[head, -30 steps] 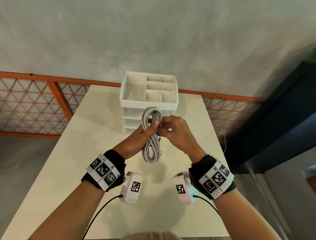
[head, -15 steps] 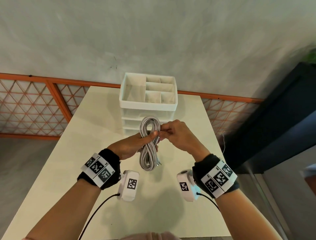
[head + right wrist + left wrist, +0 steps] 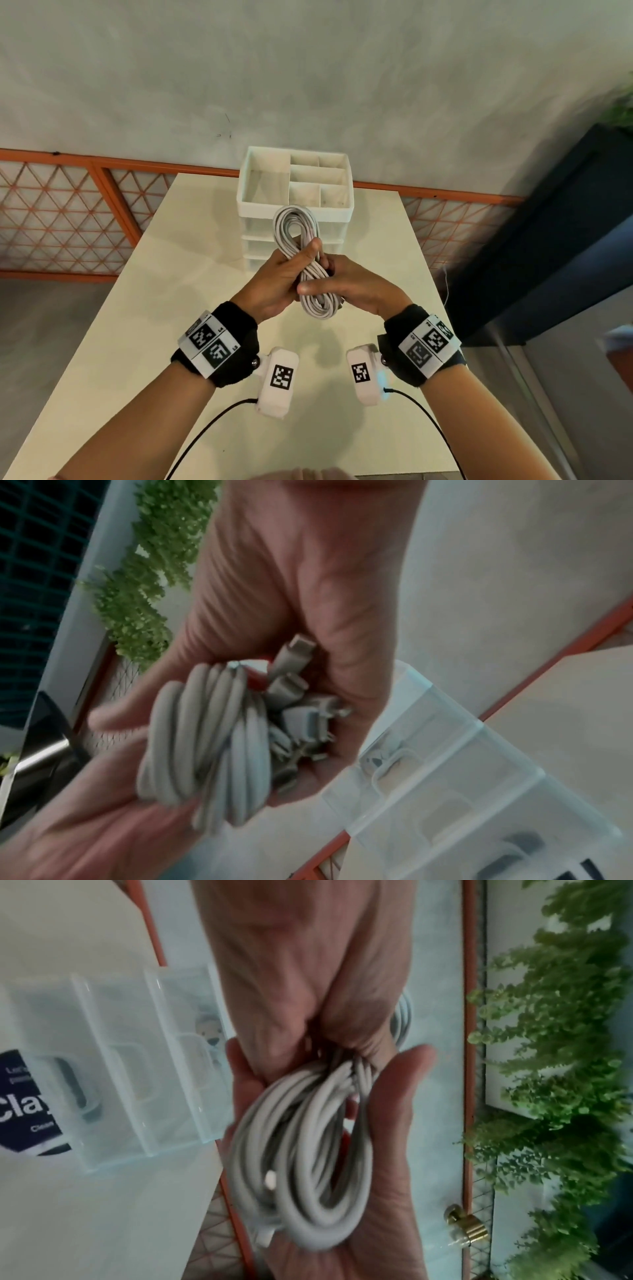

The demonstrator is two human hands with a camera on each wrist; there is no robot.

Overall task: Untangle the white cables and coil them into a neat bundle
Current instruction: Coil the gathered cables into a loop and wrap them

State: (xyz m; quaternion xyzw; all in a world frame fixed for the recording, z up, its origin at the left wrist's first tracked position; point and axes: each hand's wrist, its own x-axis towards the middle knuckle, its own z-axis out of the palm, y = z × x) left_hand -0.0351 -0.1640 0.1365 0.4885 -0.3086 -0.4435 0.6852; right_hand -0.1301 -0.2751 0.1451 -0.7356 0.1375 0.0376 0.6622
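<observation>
The white cables (image 3: 295, 226) are wound into a long figure-eight bundle held upright above the table. My left hand (image 3: 279, 286) grips the bundle's waist from the left, thumb lying up across it. My right hand (image 3: 351, 287) holds it from the right, thumb laid across the lower loop (image 3: 318, 305). In the left wrist view the coils (image 3: 308, 1164) lie in my left palm (image 3: 377, 1231), with the right hand (image 3: 308, 974) closing on them from above. The right wrist view shows the coils (image 3: 205, 737) and several plug ends (image 3: 294, 691) bunched between both hands.
A white drawer organiser (image 3: 294, 209) with open top compartments stands at the table's far end, just behind the bundle. The cream table (image 3: 154, 325) runs toward me. An orange lattice fence (image 3: 68, 222) lies beyond, and a dark cabinet (image 3: 548, 240) to the right.
My right hand has gone from pinching the bundle's waist to laying its thumb across the lower loop. Both hands have drawn closer together around the coil.
</observation>
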